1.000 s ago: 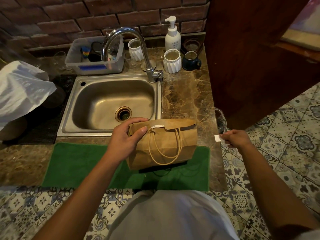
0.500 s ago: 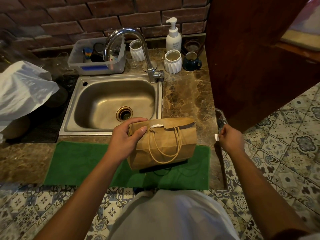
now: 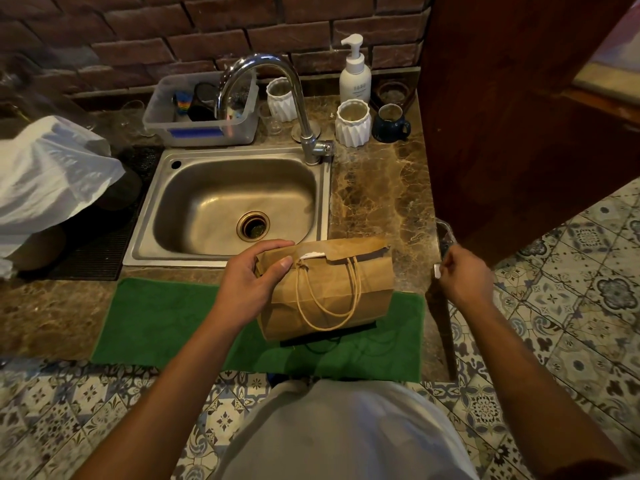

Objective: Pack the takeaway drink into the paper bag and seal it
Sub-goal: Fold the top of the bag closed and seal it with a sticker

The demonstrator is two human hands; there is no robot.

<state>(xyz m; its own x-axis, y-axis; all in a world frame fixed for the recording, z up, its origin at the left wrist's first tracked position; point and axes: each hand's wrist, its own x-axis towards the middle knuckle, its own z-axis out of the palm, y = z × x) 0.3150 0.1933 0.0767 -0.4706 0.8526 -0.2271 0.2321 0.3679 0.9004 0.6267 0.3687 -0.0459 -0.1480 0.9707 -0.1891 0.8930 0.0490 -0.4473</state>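
A brown paper bag [image 3: 332,292] with twine handles stands on the green mat [image 3: 166,323], its top folded over toward me. A bit of white paper shows under the fold. My left hand [image 3: 249,282] grips the bag's upper left corner, thumb on the front. My right hand [image 3: 464,275] is off the counter's right edge, fingers pinched on a small white sticker [image 3: 437,271]. The drink is hidden from view.
A steel sink [image 3: 221,206] and tap [image 3: 277,98] lie just behind the bag. White ribbed cups [image 3: 352,123], a dark mug [image 3: 391,123], a soap pump bottle [image 3: 355,74] and a plastic tub [image 3: 201,112] stand along the brick wall. A white plastic bag [image 3: 48,174] lies left. A wooden panel [image 3: 519,109] rises on the right.
My right hand with the small white sticker has drawn in from the far right toward the counter edge. My left hand and the bag have stayed put.
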